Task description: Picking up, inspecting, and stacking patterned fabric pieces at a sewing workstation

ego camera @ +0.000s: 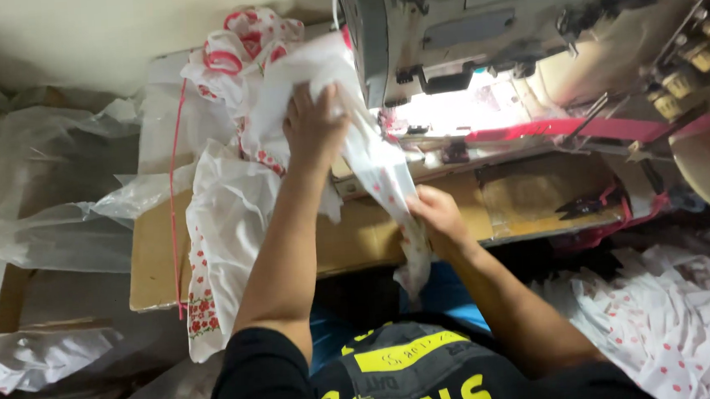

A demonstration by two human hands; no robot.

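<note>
At sewing machine [476, 28], hands [314, 128] gripping fabric [369, 157]

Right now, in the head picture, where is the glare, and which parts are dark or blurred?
Head view: the sewing machine lamp burns the area under it to white; the lower left floor lies in shadow; the left hand and white dotted fabric look slightly motion-blurred; the right hand is sharper.

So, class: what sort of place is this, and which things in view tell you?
Probably a garment sewing workshop. An industrial sewing machine stands on a wooden table, the left hand and right hand handle white red-printed fabric, and more dotted fabric pieces are heaped nearby.
</note>
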